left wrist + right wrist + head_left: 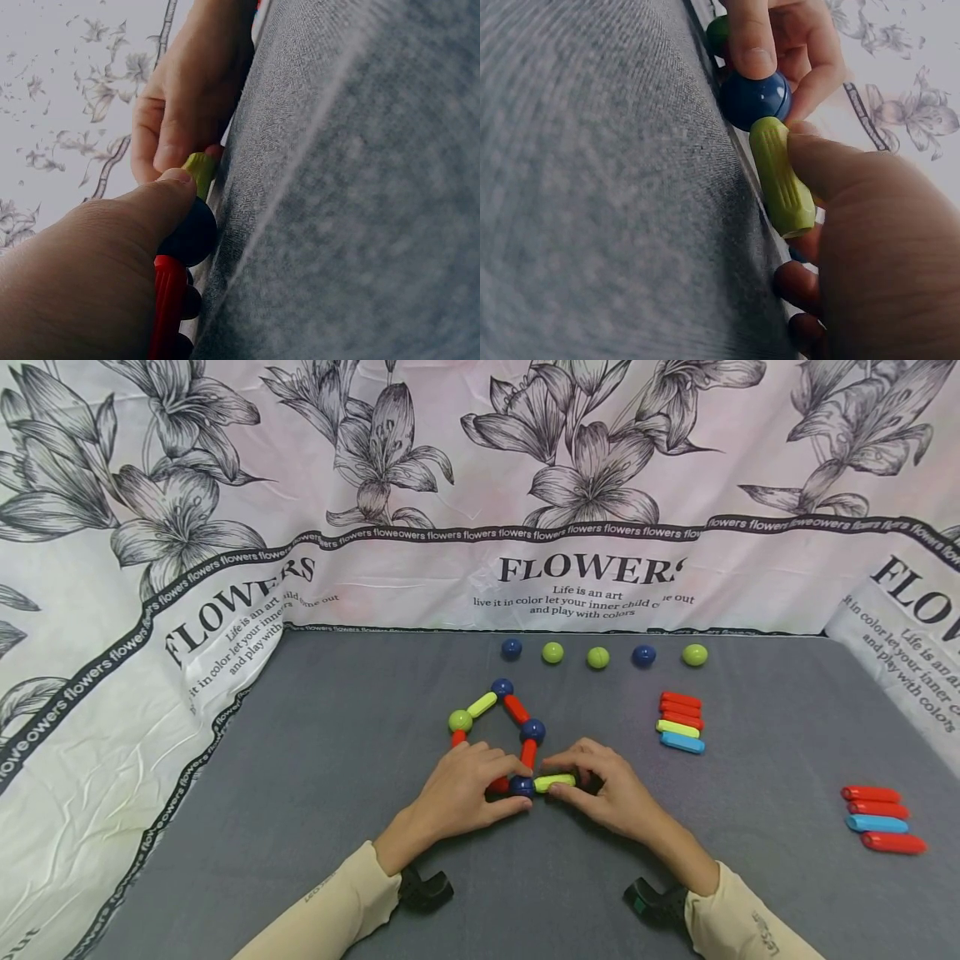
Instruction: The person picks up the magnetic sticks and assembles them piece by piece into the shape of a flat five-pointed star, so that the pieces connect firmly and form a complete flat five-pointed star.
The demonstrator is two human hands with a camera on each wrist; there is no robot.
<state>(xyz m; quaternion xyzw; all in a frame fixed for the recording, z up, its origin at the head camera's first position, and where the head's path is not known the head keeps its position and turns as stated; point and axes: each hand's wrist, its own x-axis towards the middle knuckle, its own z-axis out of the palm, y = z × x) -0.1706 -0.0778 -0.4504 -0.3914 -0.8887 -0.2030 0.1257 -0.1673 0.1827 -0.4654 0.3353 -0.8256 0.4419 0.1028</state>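
My left hand (pixel 467 789) pinches a dark blue ball (pixel 522 787) between thumb and fingers at the near corner of a closed shape of sticks and balls. From the right, my right hand (pixel 618 789) holds a yellow-green stick (pixel 555 782) by finger and thumb, its end against that ball. In the right wrist view the stick (pixel 781 176) meets the glossy ball (pixel 755 100). A red stick (pixel 528 752) runs up to another blue ball (pixel 532 731). A green ball (pixel 461 721) marks the left corner, and a blue ball (pixel 502 688) the top. My left hand covers the lower left part.
Blue and green balls (pixel 597 657) form a row along the back of the grey table (pixel 360 710). A stack of red, yellow and blue sticks (pixel 681 720) lies right of centre. Farther right sits another group of red and blue sticks (pixel 881 808). Flowered cloth (pixel 405 577) borders the table.
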